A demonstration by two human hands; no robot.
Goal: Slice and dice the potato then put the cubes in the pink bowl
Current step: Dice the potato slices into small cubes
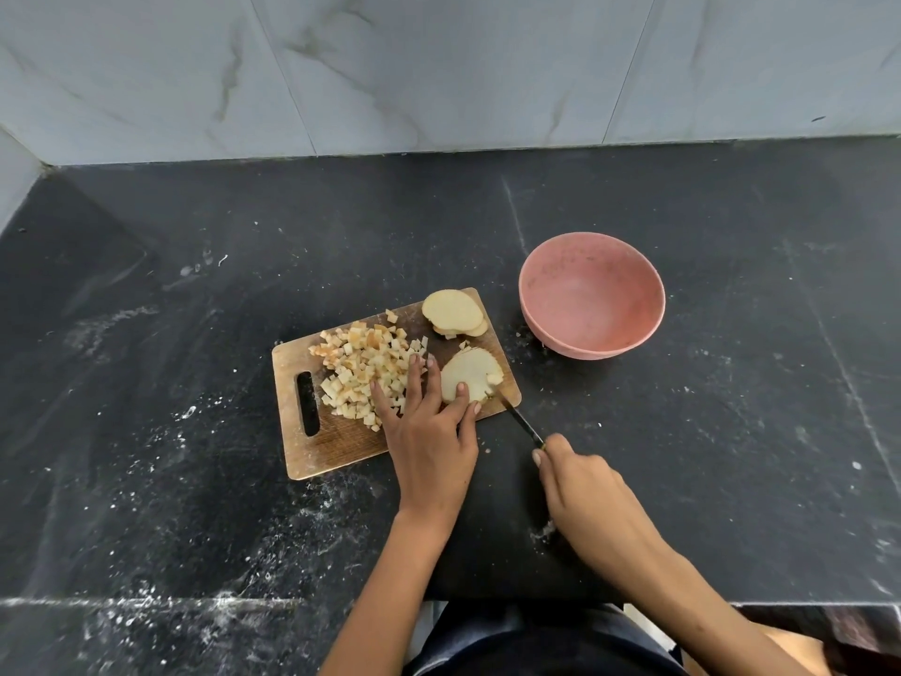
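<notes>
A wooden cutting board (336,446) lies on the dark counter. A heap of potato cubes (363,370) covers its left and middle. Stacked potato slices (453,312) sit at the board's far right corner. A second stack of slices (470,370) lies at the near right. My left hand (429,431) lies flat over the board, its fingers pressing this stack and touching the cubes. My right hand (582,485) grips a dark-handled knife (519,419), whose tip meets the stack's right edge. The pink bowl (592,295) stands empty, right of the board.
The black stone counter (731,431) carries white starchy smears and specks. A marble-tiled wall (439,65) rises behind it. The counter's front edge runs just before my body at the bottom.
</notes>
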